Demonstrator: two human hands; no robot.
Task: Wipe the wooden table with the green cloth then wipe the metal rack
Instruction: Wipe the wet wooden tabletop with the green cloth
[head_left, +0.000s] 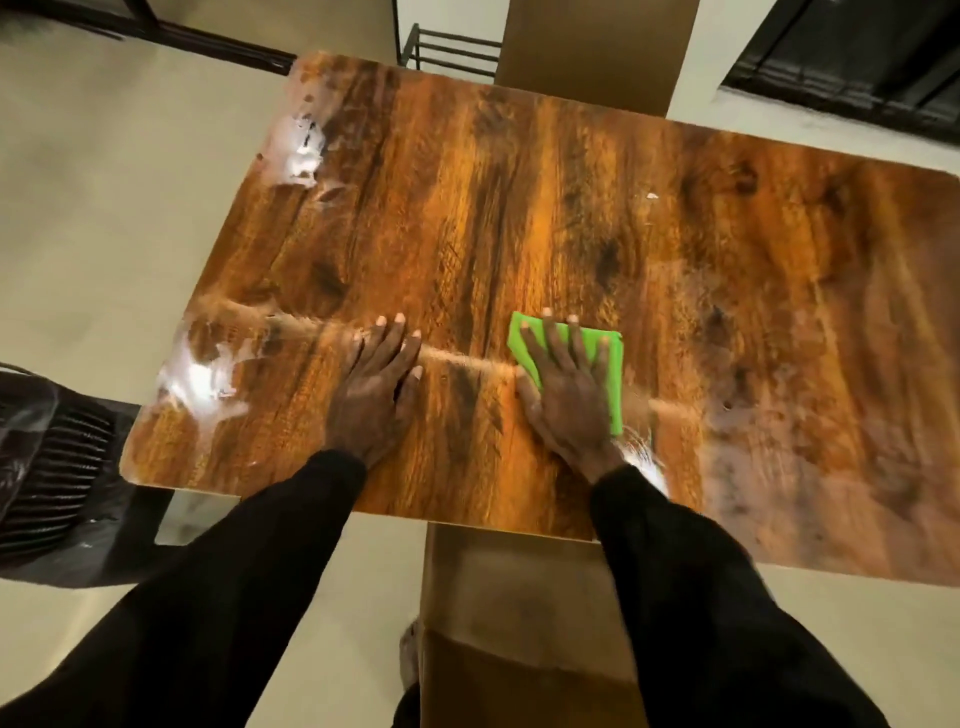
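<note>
Right hand presses flat on folded bright-green cloth, not clenched; left hand rests open on glossy brown wood-grain table. Wiping under way; rack apparently untouched.

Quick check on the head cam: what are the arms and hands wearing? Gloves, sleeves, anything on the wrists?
Both arms are in long, loose black sleeves that end at the wrists. The left hand and right hand are bare: no gloves, and no rings, watch or bands show. Fingernails are short and plain. The sleeve fabric looks plain, with no logos or markings visible.
</note>
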